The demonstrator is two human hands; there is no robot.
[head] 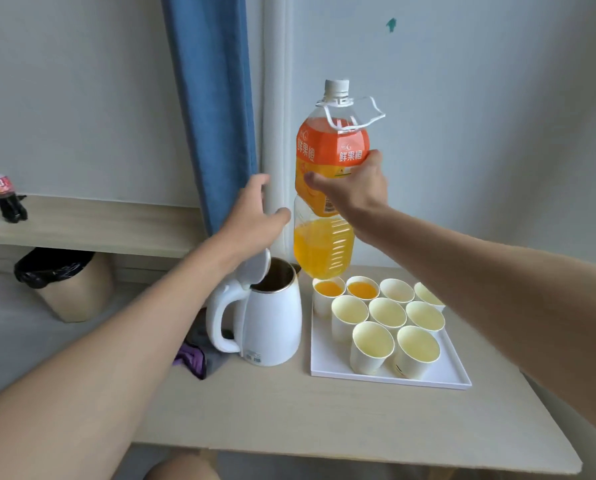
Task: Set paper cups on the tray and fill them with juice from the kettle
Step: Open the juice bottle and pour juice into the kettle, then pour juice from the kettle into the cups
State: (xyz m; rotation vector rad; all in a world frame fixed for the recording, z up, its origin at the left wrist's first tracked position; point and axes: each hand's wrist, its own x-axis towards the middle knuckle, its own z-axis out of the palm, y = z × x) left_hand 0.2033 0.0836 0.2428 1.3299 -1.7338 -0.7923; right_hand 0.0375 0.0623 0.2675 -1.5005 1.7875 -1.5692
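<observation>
My right hand point(353, 188) grips a large orange juice bottle point(327, 161) with a white cap, held upright in the air above the table's back edge. My left hand point(255, 216) hovers with fingers spread just left of the bottle, above the white kettle point(272, 327), whose lid stands open. A white tray point(390, 377) on the table carries several paper cups point(372, 344). The two cups at the tray's back left point(329, 289) hold orange juice; the others look empty.
The light wooden table point(289, 420) has its front edge close to me. A purple and grey cloth point(194, 358) lies left of the kettle. A blue curtain point(213, 98) hangs behind. A bin with a black bag point(64, 285) and a cola bottle point(2, 195) sit at left.
</observation>
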